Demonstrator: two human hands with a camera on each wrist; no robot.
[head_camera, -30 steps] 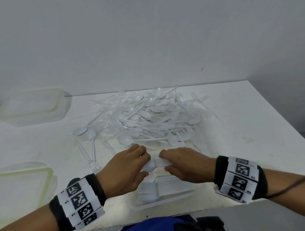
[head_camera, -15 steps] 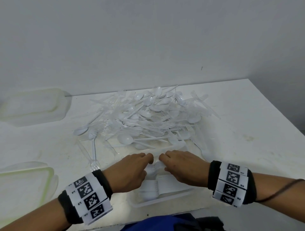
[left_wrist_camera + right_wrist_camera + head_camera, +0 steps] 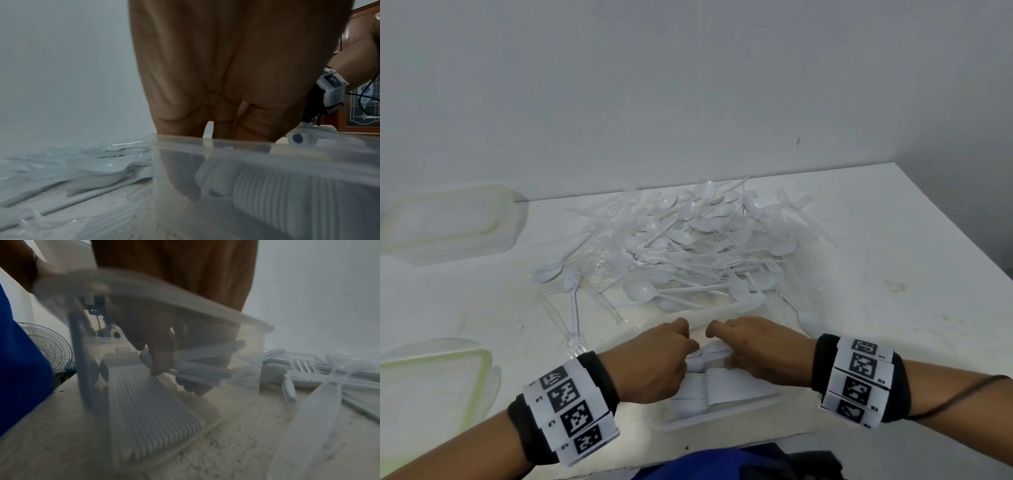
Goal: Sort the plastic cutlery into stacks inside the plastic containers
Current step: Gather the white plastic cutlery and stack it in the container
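Observation:
A clear plastic container stands at the table's near edge. A neat stack of white forks lies along its front side. Both hands are lowered into it behind that stack. My left hand grips the left end of a small bundle of white cutlery, and my right hand pinches its handles. Through the container wall, the right wrist view shows the bundle's handles between my fingers. The loose cutlery pile lies just behind the container.
Another clear container sits at the back left and a green-rimmed lid at the near left. A few clear forks lie loose left of my hands. The wall is close behind; the table ends at the right.
Both hands have moved slightly away from me and down into the container with the bundle. My fingers have closed in over it.

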